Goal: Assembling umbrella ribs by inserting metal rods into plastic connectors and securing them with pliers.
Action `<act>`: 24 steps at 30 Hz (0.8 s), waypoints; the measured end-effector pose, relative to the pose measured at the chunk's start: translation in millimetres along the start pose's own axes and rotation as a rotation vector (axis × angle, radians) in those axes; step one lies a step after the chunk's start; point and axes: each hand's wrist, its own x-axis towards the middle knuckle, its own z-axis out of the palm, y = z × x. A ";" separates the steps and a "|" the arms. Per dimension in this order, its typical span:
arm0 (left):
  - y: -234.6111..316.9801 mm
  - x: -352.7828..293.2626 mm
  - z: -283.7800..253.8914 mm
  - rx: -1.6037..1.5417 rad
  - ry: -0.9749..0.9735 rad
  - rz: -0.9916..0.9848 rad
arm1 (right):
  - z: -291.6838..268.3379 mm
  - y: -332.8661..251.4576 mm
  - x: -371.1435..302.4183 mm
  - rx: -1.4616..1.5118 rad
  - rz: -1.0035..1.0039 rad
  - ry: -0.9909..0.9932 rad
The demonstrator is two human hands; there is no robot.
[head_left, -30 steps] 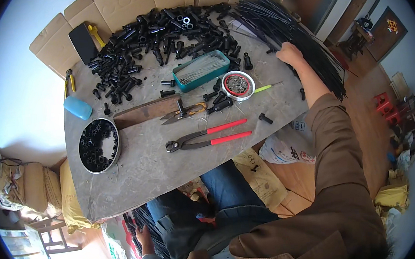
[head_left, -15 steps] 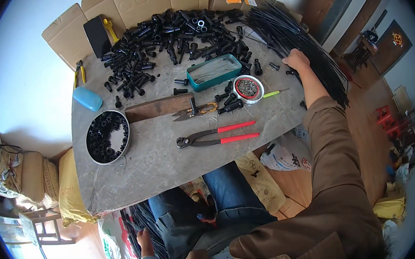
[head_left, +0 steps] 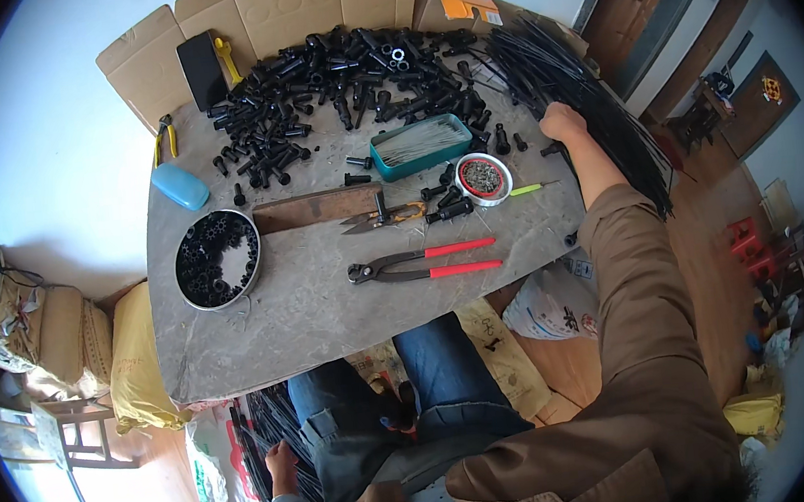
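My right hand (head_left: 564, 121) reaches to the table's right side, fingers curled in at the near edge of a large bundle of thin black strips (head_left: 591, 102). What the fingers pinch is hidden. A small black bolt-like part (head_left: 553, 148) lies just below that hand. Low on the left, beside my leg, my left hand (head_left: 282, 468) is closed next to a second bundle of black strips (head_left: 281, 419); its grip is too small to make out. Red-handled pincers (head_left: 422, 262) rest on the grey table (head_left: 332, 325) in front of me.
Black socket-like fittings (head_left: 346, 72) are heaped at the back. Nearer are a teal box of thin pale rods (head_left: 421, 146), a white-rimmed dish (head_left: 483, 179), scissors (head_left: 384, 217), a wooden block (head_left: 311, 209) and a round tin of black rings (head_left: 218, 259). Yellow-handled cutters (head_left: 163, 140) lie far left.
My right hand has drawn slightly left along the strips, its fingers now more curled. The left hand stays low beside its bundle. The whole view has shifted a little.
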 end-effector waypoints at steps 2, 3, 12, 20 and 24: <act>1.1 -5.1 1.4 -0.024 -0.031 -0.012 | -7.1 2.6 0.8 -0.046 -0.011 0.039; -2.7 -5.2 -0.7 -0.031 -0.029 -0.012 | -11.2 4.0 0.9 -0.088 -0.022 0.071; -25.2 8.1 2.5 -0.113 -0.116 -0.030 | -171.9 -13.0 -2.5 -0.473 -0.297 0.298; -4.2 -5.4 9.0 -0.289 -0.289 0.068 | -191.4 -9.0 -43.5 -0.292 -0.245 0.382; 25.1 -26.4 8.1 -0.213 -0.314 0.186 | -170.3 -9.4 -49.6 -0.367 -0.252 0.334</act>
